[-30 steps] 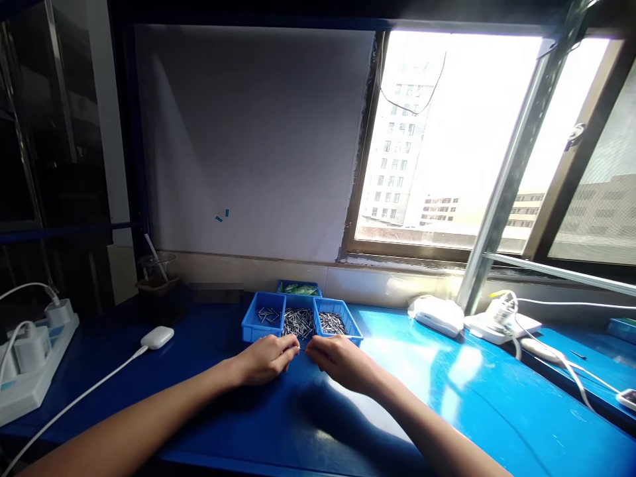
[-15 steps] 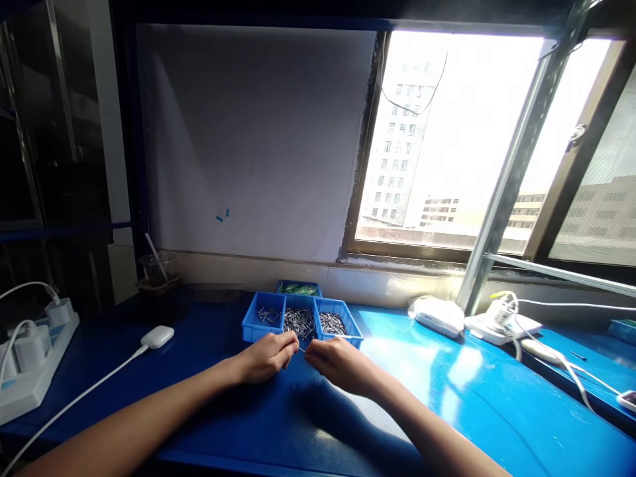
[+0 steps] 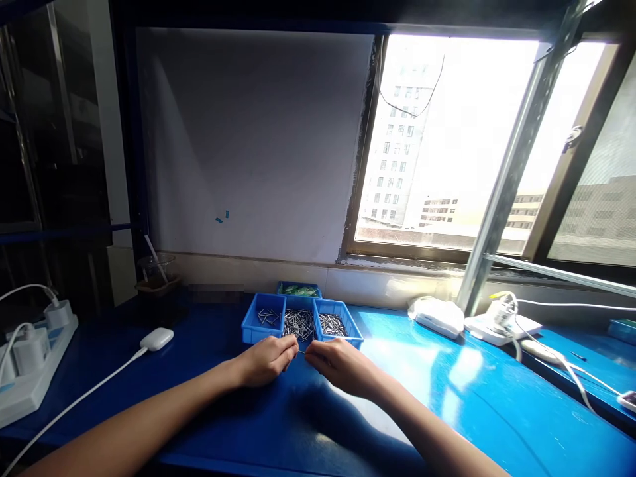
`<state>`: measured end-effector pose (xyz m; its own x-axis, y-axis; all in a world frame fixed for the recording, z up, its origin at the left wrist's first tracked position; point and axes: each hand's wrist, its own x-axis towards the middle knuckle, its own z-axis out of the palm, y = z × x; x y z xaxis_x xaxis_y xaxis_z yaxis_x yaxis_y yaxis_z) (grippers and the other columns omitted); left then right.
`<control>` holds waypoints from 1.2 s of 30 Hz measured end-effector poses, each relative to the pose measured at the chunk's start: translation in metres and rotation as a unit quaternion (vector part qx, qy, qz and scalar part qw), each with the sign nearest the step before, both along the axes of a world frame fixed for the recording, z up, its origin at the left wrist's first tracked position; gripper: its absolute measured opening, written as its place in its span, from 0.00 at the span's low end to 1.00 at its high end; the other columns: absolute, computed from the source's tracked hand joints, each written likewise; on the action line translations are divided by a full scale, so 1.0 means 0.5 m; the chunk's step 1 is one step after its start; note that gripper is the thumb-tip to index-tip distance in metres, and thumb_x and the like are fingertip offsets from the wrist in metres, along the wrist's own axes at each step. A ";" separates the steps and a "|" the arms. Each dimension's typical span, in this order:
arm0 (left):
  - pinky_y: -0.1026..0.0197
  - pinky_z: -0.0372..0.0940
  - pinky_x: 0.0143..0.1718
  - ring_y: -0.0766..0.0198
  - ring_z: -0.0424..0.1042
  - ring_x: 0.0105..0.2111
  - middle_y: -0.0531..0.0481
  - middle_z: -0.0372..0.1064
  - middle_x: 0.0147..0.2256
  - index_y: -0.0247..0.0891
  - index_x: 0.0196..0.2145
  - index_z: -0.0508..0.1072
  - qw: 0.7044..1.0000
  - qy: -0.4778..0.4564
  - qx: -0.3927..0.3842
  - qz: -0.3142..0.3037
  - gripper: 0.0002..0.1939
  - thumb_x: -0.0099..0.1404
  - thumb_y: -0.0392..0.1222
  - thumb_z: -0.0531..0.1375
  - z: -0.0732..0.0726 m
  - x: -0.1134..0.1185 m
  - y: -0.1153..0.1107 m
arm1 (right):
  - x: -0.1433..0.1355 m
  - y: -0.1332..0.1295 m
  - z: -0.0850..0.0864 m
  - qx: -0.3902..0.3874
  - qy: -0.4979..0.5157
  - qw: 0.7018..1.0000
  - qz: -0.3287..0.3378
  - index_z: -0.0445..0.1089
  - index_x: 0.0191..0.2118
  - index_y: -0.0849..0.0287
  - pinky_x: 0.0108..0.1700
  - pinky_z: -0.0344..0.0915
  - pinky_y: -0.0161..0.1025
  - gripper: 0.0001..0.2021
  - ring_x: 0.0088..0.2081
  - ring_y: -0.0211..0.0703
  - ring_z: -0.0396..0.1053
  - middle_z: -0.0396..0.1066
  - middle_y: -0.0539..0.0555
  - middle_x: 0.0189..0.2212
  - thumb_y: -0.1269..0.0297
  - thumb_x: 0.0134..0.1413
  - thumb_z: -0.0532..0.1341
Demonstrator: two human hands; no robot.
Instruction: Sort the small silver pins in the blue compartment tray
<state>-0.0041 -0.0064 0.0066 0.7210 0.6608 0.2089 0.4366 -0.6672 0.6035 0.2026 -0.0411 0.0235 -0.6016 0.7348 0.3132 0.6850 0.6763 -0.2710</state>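
Note:
My left hand (image 3: 271, 360) is closed, its fingertips pinched together just in front of the blue bins. Facing it, my right hand (image 3: 342, 364) is closed in the same way. A thin, light-coloured rod (image 3: 301, 352) spans the small gap between the fingertips, one end in each hand; its exact kind is too small to make out. Beyond the hands, a left blue bin (image 3: 252, 335) holds a few small metal pins, and a right blue bin (image 3: 354, 326) holds many more. Between these bins lies a heap of dark and silver metal pins (image 3: 299, 323).
A further blue bin (image 3: 281, 285) with green packets stands behind the heap. White chargers and power strips (image 3: 24, 391) flank the blue table at left and right. A white charging case (image 3: 157, 339) with a cable lies left. A cup (image 3: 158, 268) stands at the back left.
Almost nothing differs. Both hands stay at the same place with the thin rod between them, and the view has shifted very slightly.

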 end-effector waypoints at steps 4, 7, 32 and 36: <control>0.65 0.57 0.28 0.65 0.63 0.25 0.54 0.62 0.24 0.38 0.32 0.62 1.000 -0.002 -0.003 0.000 0.11 0.69 0.43 0.44 0.003 -0.001 -0.004 | -0.001 -0.001 0.002 0.004 0.017 1.000 0.003 0.70 0.31 0.56 0.29 0.57 0.38 0.14 0.25 0.43 0.66 0.70 0.53 0.23 0.64 0.61 0.49; 0.65 0.57 0.28 0.65 0.64 0.25 0.53 0.62 0.24 0.38 0.34 0.62 1.000 -0.008 -0.004 -0.001 0.10 0.69 0.41 0.44 0.005 0.000 -0.007 | -0.001 0.002 0.000 0.012 0.022 1.000 0.007 0.70 0.31 0.56 0.28 0.57 0.38 0.14 0.24 0.43 0.66 0.70 0.53 0.22 0.64 0.61 0.50; 0.68 0.61 0.28 0.66 0.69 0.31 0.51 0.71 0.33 0.36 0.36 0.72 0.995 -0.076 0.062 -0.015 0.06 0.60 0.36 0.57 -0.007 0.000 0.006 | -0.007 0.016 -0.024 -0.044 -0.004 0.999 -0.007 0.73 0.36 0.59 0.28 0.57 0.32 0.09 0.25 0.37 0.66 0.71 0.50 0.23 0.65 0.59 0.56; 0.67 0.61 0.29 0.66 0.69 0.29 0.53 0.71 0.30 0.36 0.35 0.71 0.997 -0.031 0.072 0.020 0.05 0.60 0.35 0.56 -0.013 0.000 0.010 | -0.005 0.011 -0.012 -0.039 -0.021 0.999 -0.032 0.72 0.43 0.58 0.30 0.58 0.33 0.10 0.27 0.39 0.68 0.73 0.51 0.26 0.63 0.57 0.59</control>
